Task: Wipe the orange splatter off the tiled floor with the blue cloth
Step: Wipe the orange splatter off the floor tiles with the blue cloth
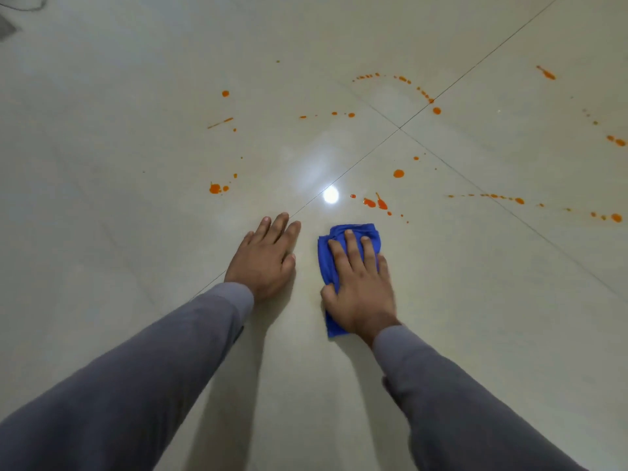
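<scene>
Right hand (360,294) flat on the blue cloth (339,246), fingers spread, pressing rather than clenching it to the tiled floor (136,164). Left hand (261,258) splayed flat beside it. Nearest orange splatter (375,202) lies at one o'clock of the cloth.

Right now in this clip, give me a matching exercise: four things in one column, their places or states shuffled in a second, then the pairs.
1. left hand
2. right hand
3. folded blue cloth
4. orange splatter drops

A. pinned under a palm
B. scattered ahead, unwiped
C. flat on bare beige tiled floor
D. pressing down on fabric

Pairs: 1-C, 2-D, 3-A, 4-B
</scene>
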